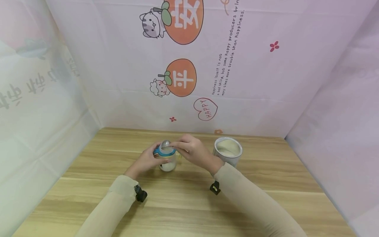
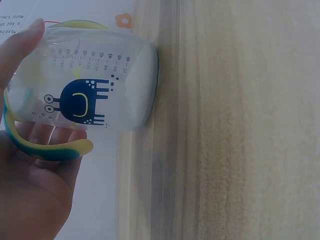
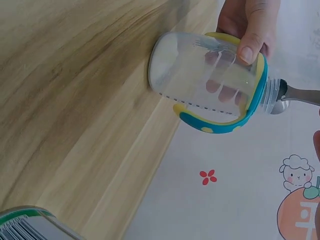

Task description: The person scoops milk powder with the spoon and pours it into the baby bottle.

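A clear baby bottle point(image 1: 168, 166) with a blue and yellow handled collar stands upright on the wooden table. My left hand point(image 1: 147, 160) grips it around its upper side, thumb in front. White contents fill its bottom, and a dark cartoon creature and scale marks show on the bottle point(image 2: 127, 80) in the left wrist view. With my right hand point(image 1: 193, 152) I pinch a metal spoon point(image 3: 300, 95) by its handle. The bowl of the spoon is at the open bottle mouth point(image 3: 270, 95); whether powder remains in it, I cannot tell.
An open can point(image 1: 234, 161) of cream-coloured powder point(image 1: 227, 147) stands right of the bottle, near my right forearm. Printed cloth walls point(image 1: 254, 108) enclose the wooden table point(image 1: 177, 200) at the back and both sides.
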Demonstrator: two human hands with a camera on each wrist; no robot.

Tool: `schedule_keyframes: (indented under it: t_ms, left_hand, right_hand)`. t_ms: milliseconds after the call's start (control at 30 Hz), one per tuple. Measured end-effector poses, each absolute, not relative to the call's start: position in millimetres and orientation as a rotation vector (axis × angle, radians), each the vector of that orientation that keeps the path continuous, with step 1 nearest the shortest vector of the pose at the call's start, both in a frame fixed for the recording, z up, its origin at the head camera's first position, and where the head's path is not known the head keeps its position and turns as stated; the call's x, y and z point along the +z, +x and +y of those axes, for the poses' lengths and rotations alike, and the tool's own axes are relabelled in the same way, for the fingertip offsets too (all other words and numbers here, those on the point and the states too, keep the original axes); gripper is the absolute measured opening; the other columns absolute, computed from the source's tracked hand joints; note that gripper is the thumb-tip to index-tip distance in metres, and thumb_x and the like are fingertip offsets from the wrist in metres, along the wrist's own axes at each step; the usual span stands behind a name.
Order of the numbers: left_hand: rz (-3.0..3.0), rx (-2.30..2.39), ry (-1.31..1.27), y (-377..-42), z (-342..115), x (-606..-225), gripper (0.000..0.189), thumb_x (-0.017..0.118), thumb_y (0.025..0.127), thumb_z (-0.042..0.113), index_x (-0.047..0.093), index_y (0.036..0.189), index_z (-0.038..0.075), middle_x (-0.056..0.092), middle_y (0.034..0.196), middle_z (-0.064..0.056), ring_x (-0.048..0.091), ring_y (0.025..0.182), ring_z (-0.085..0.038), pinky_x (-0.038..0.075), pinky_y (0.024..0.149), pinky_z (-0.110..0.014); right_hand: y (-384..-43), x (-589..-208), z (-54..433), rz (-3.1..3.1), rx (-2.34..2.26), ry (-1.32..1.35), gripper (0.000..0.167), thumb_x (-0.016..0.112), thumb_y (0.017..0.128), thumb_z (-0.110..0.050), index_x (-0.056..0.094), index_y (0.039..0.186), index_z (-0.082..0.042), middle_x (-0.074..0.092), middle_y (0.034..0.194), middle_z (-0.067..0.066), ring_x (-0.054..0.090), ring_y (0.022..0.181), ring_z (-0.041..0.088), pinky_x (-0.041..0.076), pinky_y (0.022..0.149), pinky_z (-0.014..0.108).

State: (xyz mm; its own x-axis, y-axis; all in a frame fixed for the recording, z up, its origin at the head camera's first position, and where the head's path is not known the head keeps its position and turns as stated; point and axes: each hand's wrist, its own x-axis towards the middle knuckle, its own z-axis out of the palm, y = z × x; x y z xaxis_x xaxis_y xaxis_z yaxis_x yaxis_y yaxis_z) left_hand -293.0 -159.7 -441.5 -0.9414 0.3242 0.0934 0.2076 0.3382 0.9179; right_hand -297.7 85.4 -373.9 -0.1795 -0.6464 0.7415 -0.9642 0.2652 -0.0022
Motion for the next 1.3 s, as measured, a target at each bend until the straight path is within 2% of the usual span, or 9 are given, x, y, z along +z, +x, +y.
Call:
schedule_keyframes:
  t_ms: [433, 600, 833, 967, 1167, 1300]
  left_hand:
    - [2.487, 1.661, 0.491, -291.7, -160.1, -439.2, 0.079, 0.085, 0.082, 0.035, 0.043, 0.147, 0.022, 0.056, 0.138, -0.006, 0.051, 0.130, -0.027, 0.040, 0.108, -0.050]
    - [2.480, 1.672, 0.499, -292.6, -160.2, -440.0, 0.076, 0.085, 0.082, 0.035, 0.045, 0.145, 0.022, 0.056, 0.136, -0.005, 0.051, 0.130, -0.027, 0.040, 0.109, -0.050]
    - [2.503, 1.666, 0.507, -293.2, -159.7, -441.8, 0.078, 0.086, 0.080, 0.036, 0.045, 0.145, 0.020, 0.057, 0.136, -0.005, 0.053, 0.128, -0.028, 0.041, 0.107, -0.051]
    - [2.526, 1.651, 0.485, -292.4, -159.1, -441.6, 0.081, 0.086, 0.080, 0.038, 0.044, 0.147, 0.021, 0.056, 0.137, -0.006, 0.052, 0.128, -0.029, 0.041, 0.107, -0.052]
    - [2.551, 1.631, 0.464, -290.5, -158.3, -440.2, 0.082, 0.086, 0.081, 0.037, 0.042, 0.149, 0.020, 0.056, 0.137, -0.006, 0.052, 0.128, -0.029, 0.041, 0.106, -0.054]
    - [2.553, 1.630, 0.463, -289.9, -158.2, -440.1, 0.083, 0.086, 0.081, 0.037, 0.041, 0.150, 0.021, 0.056, 0.137, -0.005, 0.052, 0.129, -0.029, 0.040, 0.107, -0.054]
  right_hand:
    - [-294.7, -371.5, 85.5, -1.903, 0.630, 1.447, 0.026, 0.078, 0.086, -0.001, 0.077, 0.110, -0.010, 0.068, 0.094, 0.004, 0.063, 0.086, 0.013, 0.052, 0.074, 0.018]
    - [-294.6, -372.7, 84.6, -1.936, 0.671, 1.409, 0.025, 0.078, 0.086, 0.000, 0.077, 0.110, -0.007, 0.067, 0.093, 0.005, 0.063, 0.083, 0.012, 0.052, 0.072, 0.015]
    - [-297.3, -375.8, 84.0, -1.971, 0.816, 1.324, 0.018, 0.072, 0.093, -0.004, 0.076, 0.110, -0.005, 0.070, 0.096, 0.004, 0.060, 0.078, 0.007, 0.049, 0.065, 0.012]
    - [-299.2, -376.7, 84.0, -1.985, 0.947, 1.250, 0.017, 0.071, 0.094, -0.005, 0.076, 0.110, -0.004, 0.071, 0.093, 0.002, 0.058, 0.074, 0.006, 0.047, 0.059, 0.015]
    - [-299.6, -376.4, 84.9, -2.043, 1.177, 1.096, 0.016, 0.068, 0.097, -0.010, 0.077, 0.109, -0.004, 0.071, 0.092, 0.001, 0.061, 0.076, 0.010, 0.052, 0.063, 0.021]
    - [-297.8, -375.5, 85.7, -2.107, 1.321, 0.962, 0.018, 0.067, 0.098, -0.016, 0.077, 0.110, -0.007, 0.070, 0.089, 0.001, 0.057, 0.074, 0.011, 0.050, 0.062, 0.023]
